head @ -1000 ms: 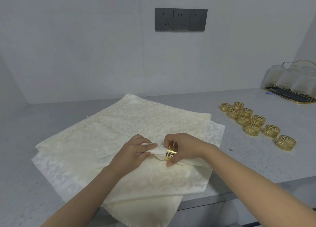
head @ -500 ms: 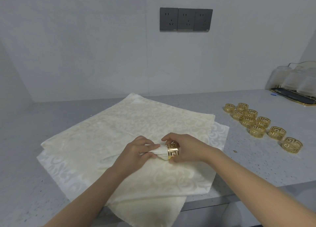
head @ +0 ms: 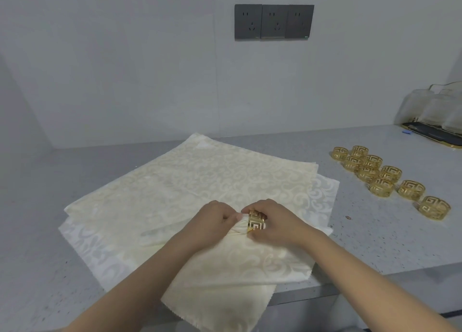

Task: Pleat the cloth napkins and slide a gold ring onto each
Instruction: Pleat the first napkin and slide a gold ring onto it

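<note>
- Head view: a stack of cream damask napkins lies spread on a grey speckled countertop, the near corner of the top sheet hanging over the counter's front edge.
- The top napkin is gathered into a bunched point near the middle of the stack, between the two hands.
- The left hand has its fingers curled round that bunched cloth and pinches it just left of the ring.
- The right hand grips a gold ring with a cut-out key pattern, fingers curled over its top and the thumb below it.
- The ring sits on the gathered tip of the napkin, touching both the cloth and the right hand's fingers; how far the cloth reaches through it cannot be told.
- To the right, well apart from the napkins, a cluster of spare gold rings stands on the countertop, some touching one another, trailing toward the front right.
- At the far right edge a dark tray with a gold rim holds upturned clear glasses, partly cut off by the frame.
- On the pale wall behind, a row of three dark grey sockets sits above the counter.
</note>
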{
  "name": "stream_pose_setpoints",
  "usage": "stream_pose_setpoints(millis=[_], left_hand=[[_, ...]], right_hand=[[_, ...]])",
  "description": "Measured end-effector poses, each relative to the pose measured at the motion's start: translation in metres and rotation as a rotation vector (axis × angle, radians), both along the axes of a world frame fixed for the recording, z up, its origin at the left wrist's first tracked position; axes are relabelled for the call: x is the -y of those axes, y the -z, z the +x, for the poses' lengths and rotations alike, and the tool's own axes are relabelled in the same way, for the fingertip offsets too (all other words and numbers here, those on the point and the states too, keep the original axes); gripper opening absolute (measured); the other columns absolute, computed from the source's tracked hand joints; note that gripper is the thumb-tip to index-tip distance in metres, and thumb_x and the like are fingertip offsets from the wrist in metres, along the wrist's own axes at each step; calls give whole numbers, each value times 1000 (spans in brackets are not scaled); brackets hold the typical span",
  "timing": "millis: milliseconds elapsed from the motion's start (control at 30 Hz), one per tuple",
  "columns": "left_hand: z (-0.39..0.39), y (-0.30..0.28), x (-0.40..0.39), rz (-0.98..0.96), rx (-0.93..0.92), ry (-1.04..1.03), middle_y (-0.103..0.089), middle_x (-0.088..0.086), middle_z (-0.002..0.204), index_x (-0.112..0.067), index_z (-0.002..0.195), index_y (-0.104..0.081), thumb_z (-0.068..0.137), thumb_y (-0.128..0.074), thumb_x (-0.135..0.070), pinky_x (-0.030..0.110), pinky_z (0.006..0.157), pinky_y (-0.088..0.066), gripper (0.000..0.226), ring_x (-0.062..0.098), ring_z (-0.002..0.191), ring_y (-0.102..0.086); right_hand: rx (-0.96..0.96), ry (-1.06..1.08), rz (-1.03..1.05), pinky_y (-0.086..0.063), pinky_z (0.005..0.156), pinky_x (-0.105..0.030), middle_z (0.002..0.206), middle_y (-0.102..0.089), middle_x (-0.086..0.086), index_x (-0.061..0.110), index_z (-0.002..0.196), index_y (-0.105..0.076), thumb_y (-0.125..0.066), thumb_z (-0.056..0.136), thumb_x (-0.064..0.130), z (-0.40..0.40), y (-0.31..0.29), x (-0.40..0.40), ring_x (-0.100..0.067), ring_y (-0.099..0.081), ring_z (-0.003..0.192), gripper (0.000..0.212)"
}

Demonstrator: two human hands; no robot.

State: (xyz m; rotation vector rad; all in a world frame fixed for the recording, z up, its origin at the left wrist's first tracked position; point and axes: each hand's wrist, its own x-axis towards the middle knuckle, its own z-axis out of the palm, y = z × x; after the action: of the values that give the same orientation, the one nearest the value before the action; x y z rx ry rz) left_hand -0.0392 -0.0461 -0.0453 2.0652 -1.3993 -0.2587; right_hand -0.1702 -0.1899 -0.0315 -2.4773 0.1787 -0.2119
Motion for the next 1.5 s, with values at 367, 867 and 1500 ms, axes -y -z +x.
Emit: stream_pose_setpoints(millis=[367,867,1500], left_hand=[[6,-12,10,156,-401,-72,-64,-10,116,-27,111,-70,93,-59,-24,25,96,-42,21,6,110,-56],[-9,-11,1,44,-465,-30,-66,-19,104,-44,97,-69,76,-76,-43,28,95,-46,23,-1,102,-60],[3,5,-30,-99,-159,-164,-60,-23,111,-45,109,-62,70,-81,-37,19,94,-40,45,-6,109,-50]], right_hand=[[158,177,168,-46,82,-14,103,-54,15,33,102,-49,-85,66,26,-11,21,1,2,-56,94,52],[222,156,253,-40,78,-7,94,-62,9,44,118,-55,-85,66,27,-15,30,2,1,-55,85,62],[238,160,275,-39,78,-7,98,-58,12,38,116,-55,-70,84,19,-16,35,11,5,-52,82,40]])
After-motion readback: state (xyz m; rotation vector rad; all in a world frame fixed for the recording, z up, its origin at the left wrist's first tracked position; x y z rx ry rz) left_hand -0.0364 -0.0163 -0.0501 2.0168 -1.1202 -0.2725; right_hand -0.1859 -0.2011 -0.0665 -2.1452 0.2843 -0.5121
